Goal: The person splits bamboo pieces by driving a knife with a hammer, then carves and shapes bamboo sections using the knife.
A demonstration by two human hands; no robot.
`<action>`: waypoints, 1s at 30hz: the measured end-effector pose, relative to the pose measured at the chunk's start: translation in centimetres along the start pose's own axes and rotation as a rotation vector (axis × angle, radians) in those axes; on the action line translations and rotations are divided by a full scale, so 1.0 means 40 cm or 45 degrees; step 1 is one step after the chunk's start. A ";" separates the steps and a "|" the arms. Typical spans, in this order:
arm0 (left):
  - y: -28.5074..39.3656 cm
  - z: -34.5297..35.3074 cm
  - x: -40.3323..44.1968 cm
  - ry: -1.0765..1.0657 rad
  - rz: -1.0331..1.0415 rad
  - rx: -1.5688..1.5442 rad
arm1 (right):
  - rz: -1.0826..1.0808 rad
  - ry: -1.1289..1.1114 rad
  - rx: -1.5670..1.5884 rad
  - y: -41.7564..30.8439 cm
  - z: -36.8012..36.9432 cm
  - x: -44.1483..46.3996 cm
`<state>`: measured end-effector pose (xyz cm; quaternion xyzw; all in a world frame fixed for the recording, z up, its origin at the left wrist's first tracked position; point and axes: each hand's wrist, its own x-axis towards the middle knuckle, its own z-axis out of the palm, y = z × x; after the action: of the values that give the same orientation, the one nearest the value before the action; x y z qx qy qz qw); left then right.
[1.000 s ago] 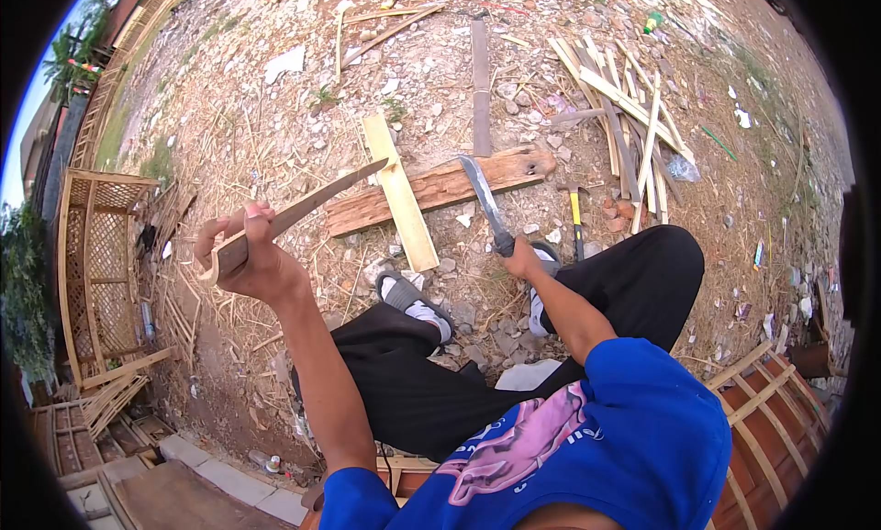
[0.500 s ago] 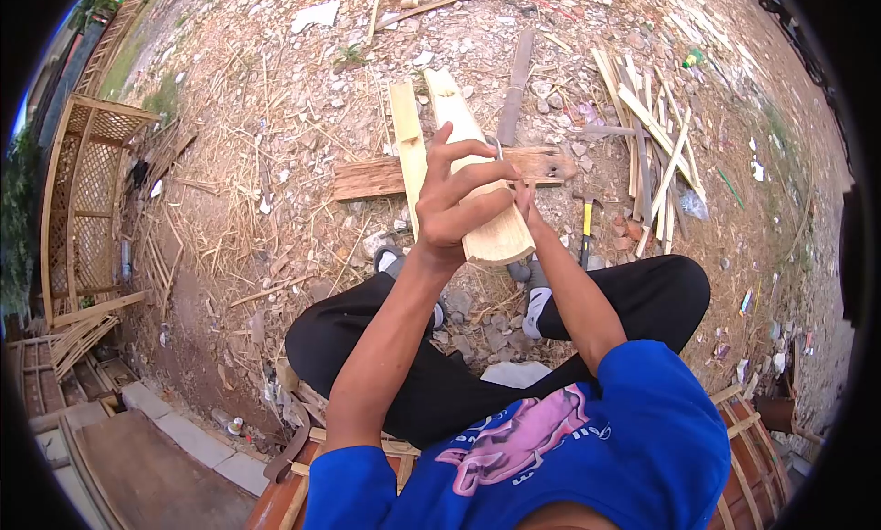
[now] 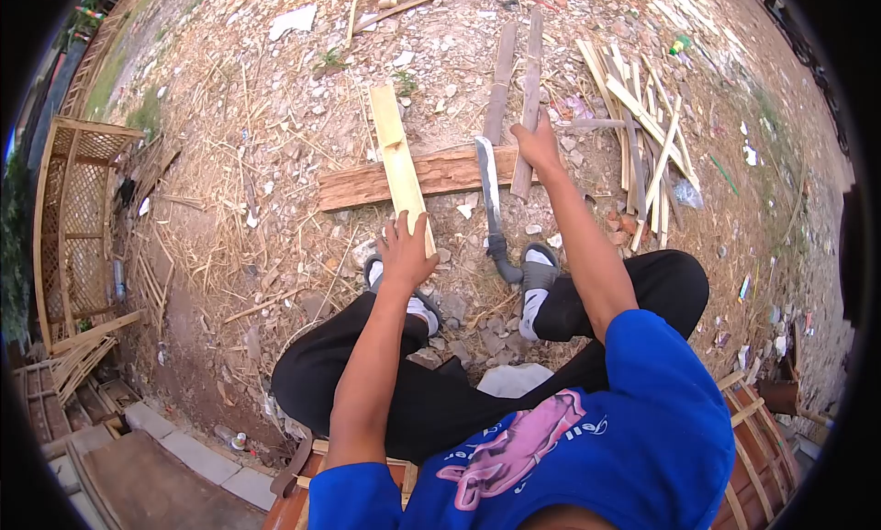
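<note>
My left hand (image 3: 406,255) rests with spread fingers on the near end of a pale split bamboo piece (image 3: 401,158). That piece leans across a rough wooden beam (image 3: 353,188) lying on the ground. My right hand (image 3: 539,145) grips a weathered grey-brown bamboo strip (image 3: 530,85), its thumb on one side and fingers mostly hidden on the other. Beside it, a similar grey strip (image 3: 500,85) lies beyond the beam. Between my hands, a machete (image 3: 490,186) leans on the beam, its dark handle pointing toward my feet.
A pile of thin bamboo strips (image 3: 642,131) lies to the right. Brick bits (image 3: 624,225) sit near my right forearm. A lattice bamboo frame (image 3: 81,223) stands at the left. My sandalled feet (image 3: 540,273) are just short of the beam. Stones and straw litter the ground.
Both hands have come away from the pale bamboo they held up. The left moved down onto the pale piece on the beam; the right reached forward and took a grey strip. The machete is now uncovered.
</note>
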<state>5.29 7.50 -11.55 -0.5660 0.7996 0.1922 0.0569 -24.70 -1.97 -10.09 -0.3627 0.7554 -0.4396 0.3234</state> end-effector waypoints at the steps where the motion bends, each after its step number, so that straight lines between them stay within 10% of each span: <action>1: -0.029 0.011 -0.004 -0.067 -0.093 -0.020 | -0.040 0.103 -0.089 -0.002 0.002 0.042; 6: -0.123 0.116 0.022 -0.046 -0.706 -0.443 | -0.134 0.291 -0.668 0.118 0.024 0.090; 12: -0.105 0.326 0.106 0.193 -0.847 -0.781 | 0.027 -0.559 -0.775 0.546 0.046 -0.254; 18: -0.025 0.284 0.140 0.023 -0.849 -0.671 | -0.044 -0.876 -1.332 0.520 0.070 -0.383; 26: 0.036 0.092 0.146 -0.059 -0.711 -2.654 | 0.415 -0.766 -0.064 0.362 0.171 -0.231; 30: 0.190 -0.072 0.020 0.093 -0.531 -2.570 | 0.546 -1.025 0.656 0.086 0.154 -0.228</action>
<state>-1.70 7.88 -7.29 -0.4831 0.1529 0.7431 -0.4371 -15.82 4.20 -14.13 -0.2487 0.4961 -0.3608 0.7495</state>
